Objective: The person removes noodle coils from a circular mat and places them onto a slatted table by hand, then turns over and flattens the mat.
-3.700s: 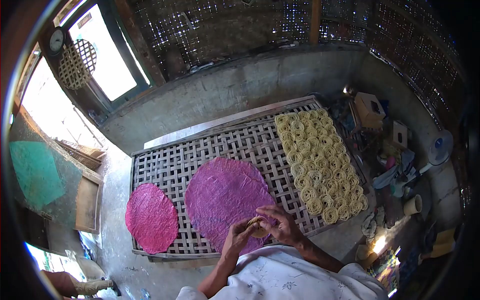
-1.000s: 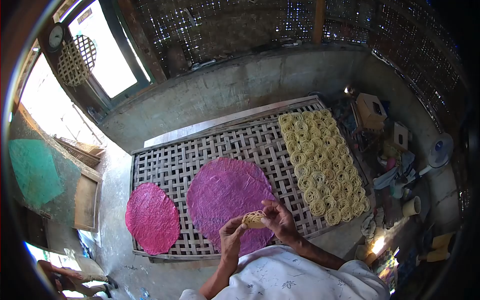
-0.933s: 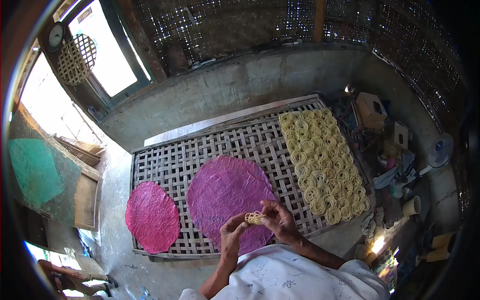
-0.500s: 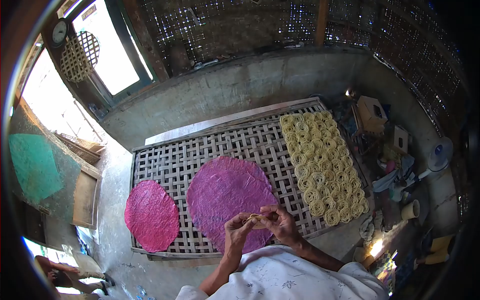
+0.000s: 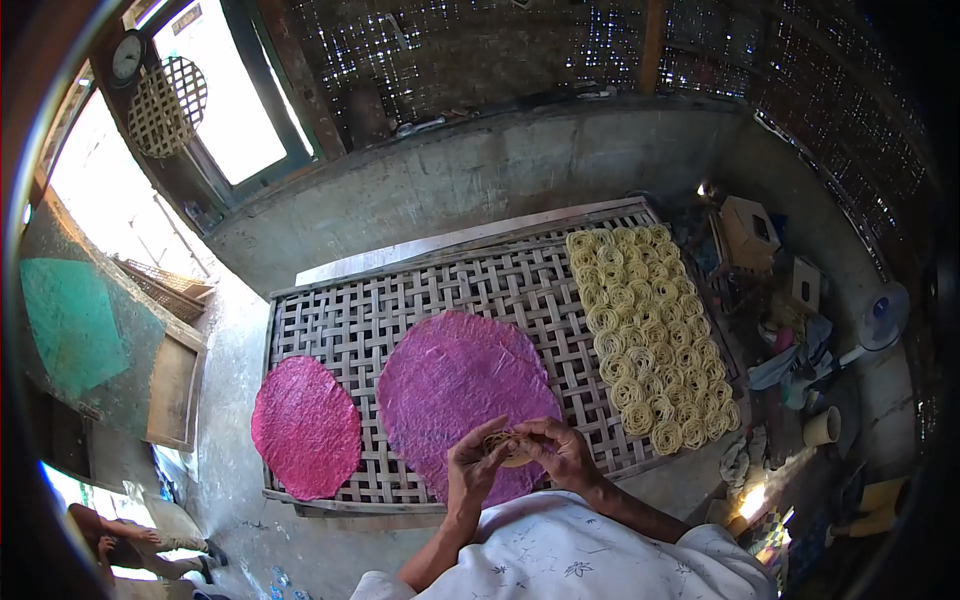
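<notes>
Between the fingertips of my left hand [image 5: 474,462] and my right hand [image 5: 564,458] is a small round coil of thin yellowish strands [image 5: 514,453]. Both hands are closed on its edges, just over the near side of a purple round sheet [image 5: 455,375]. A smaller bright pink sheet [image 5: 305,428] lies to the left. Rows of pale yellow coiled nests of strands [image 5: 648,340] cover the right end of the woven slatted rack [image 5: 335,325]. My fingers partly hide the coil they hold.
A low concrete wall [image 5: 430,200] runs behind the rack. To the right stand cardboard boxes [image 5: 748,228], a white fan [image 5: 880,318], cloths and a bucket [image 5: 822,427]. Another person's arm [image 5: 120,530] shows at lower left. A bright doorway is at upper left.
The coil has opened out into a rounder shape between my hands, and my fingers have spread further around it. The view has shifted slightly; the sheets and laid-out nests stay in place.
</notes>
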Demonstrator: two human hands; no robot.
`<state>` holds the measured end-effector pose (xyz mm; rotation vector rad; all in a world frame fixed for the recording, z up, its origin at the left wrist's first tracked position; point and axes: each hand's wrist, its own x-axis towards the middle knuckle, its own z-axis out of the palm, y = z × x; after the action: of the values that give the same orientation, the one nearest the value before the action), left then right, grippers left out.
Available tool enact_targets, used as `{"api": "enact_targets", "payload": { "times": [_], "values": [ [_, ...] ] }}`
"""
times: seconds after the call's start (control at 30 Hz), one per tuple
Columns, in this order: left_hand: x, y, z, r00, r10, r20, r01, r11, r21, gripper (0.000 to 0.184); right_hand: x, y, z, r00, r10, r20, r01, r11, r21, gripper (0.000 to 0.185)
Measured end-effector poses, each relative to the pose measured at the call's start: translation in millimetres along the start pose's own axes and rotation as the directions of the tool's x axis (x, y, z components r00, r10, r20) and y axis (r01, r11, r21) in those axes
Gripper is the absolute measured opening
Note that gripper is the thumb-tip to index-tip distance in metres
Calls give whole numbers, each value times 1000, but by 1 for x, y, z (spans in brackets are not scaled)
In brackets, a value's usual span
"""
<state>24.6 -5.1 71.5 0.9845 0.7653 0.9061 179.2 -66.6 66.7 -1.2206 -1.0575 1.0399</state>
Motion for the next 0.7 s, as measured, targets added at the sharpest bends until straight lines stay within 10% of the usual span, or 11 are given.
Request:
{"api": "enact_targets", "payload": {
  "times": [0.3,0.7],
  "values": [
    [1,-8,-9,999,44,32,-51,960,277,24,0,0,1,999,-1,-41,1,1000,13,18],
    [0,-6,-6,1000,-20,24,16,991,133,15,0,4,2,997,-48,-54,45,998,-47,20]
  ]
}}
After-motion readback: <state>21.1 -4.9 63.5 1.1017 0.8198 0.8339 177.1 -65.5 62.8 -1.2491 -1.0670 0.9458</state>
